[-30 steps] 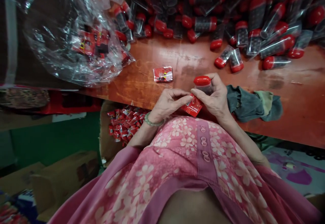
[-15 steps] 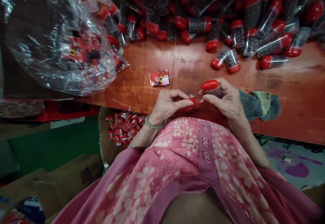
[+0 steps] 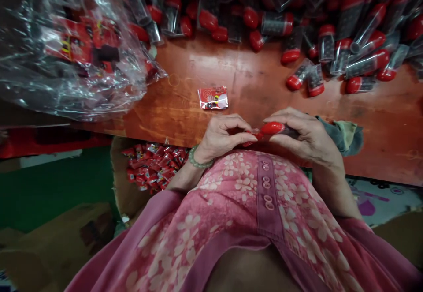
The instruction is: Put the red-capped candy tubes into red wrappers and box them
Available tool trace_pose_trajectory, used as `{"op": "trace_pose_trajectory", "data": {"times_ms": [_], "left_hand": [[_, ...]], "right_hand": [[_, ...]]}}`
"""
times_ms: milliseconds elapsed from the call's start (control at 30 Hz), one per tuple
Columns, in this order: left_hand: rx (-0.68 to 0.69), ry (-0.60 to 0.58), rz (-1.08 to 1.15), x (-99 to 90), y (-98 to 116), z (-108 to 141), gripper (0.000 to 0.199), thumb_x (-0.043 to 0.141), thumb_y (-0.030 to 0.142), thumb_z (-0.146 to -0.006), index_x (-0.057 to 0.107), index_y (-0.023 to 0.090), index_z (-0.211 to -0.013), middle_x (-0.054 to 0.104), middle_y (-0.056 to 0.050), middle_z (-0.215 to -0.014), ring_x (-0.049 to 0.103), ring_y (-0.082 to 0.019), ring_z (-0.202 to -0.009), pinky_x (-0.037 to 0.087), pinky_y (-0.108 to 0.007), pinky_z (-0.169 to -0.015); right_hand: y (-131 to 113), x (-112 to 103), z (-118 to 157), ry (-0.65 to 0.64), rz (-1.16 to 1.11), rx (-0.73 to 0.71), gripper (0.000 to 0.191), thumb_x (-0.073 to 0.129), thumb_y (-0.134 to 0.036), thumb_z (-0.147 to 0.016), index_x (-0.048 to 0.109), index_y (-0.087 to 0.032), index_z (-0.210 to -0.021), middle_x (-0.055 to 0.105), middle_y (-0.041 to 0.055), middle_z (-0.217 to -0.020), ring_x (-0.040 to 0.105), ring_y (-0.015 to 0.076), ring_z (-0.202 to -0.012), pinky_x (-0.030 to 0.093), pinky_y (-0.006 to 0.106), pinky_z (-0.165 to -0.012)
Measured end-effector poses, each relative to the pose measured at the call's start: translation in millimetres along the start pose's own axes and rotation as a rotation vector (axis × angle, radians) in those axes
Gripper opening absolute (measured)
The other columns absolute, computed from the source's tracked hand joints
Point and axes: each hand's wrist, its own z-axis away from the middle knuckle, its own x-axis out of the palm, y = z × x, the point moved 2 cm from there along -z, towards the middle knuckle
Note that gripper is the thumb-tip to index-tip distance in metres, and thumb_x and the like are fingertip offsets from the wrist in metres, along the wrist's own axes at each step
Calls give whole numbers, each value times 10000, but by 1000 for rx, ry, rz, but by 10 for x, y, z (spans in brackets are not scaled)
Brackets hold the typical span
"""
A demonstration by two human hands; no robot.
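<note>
Between the thumb and fingers of my left hand (image 3: 220,138) is a small red printed plastic sleeve (image 3: 251,140), partly covered by the fingertips. My right hand (image 3: 307,140) is wrapped round a small clear tube with a rounded red end (image 3: 272,128). The tube lies nearly level, its red end pointing left and meeting the sleeve's edge; whether it is inside the sleeve I cannot tell. Beyond my left hand, a flat stack of red printed sleeves (image 3: 213,99) lies on the reddish wooden table (image 3: 185,120).
Many clear tubes with red ends (image 3: 277,23) are heaped along the table's far side. At left is a clear plastic bag (image 3: 109,102) with red printed pieces inside. Below the near edge, a cardboard box (image 3: 120,177) holds red wrapped pieces. A bluish cloth (image 3: 345,137) lies right.
The tube has turned in my right hand, its red end swinging down and left to the sleeve. My left hand keeps its pinch. The whole view has shifted slightly.
</note>
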Motion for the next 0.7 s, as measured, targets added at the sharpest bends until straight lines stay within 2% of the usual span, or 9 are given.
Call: {"op": "trace_pose_trajectory", "data": {"times_ms": [100, 267, 433, 567, 700], "left_hand": [[-10, -22, -8, -11, -25, 24, 194, 858, 334, -766, 768, 164, -738, 748, -34, -708, 650, -97, -608, 499, -215, -608], [2, -96, -45, 16, -74, 42, 189, 823, 345, -808, 774, 169, -761, 755, -36, -722, 655, -102, -632, 501, -218, -629], [65, -161, -134, 18, -114, 37, 190, 793, 334, -839, 758, 164, -759, 732, -24, -692, 629, -96, -619, 476, -219, -626], [64, -189, -148, -5, -140, 21, 198, 789, 349, -842, 757, 169, -767, 735, -23, -709, 638, -100, -635, 480, -222, -645], [16, -191, -121, -27, -167, 9, 196, 795, 349, -834, 760, 167, -771, 736, -23, -713, 634, -95, -622, 472, -213, -630]], "right_hand": [[28, 4, 4, -75, 38, 9, 266, 642, -396, -967, 739, -234, -1155, 758, 72, -1056, 708, 214, -960, 567, 347, -859], [46, -9, 20, -280, 75, 67, 305, 612, -410, -983, 723, -254, -1221, 763, 59, -1036, 710, 201, -907, 539, 324, -808], [112, -29, -31, -429, -42, 186, 300, 627, -417, -958, 749, -244, -1171, 775, 33, -988, 711, 182, -845, 510, 294, -750], [215, -30, -62, -446, -266, 329, 376, 652, -521, -914, 760, -222, -1114, 780, 10, -990, 708, 185, -866, 521, 282, -745], [237, -13, -90, -471, -275, 396, 395, 664, -530, -897, 755, -224, -1130, 777, 2, -988, 704, 189, -869, 515, 288, -745]]}}
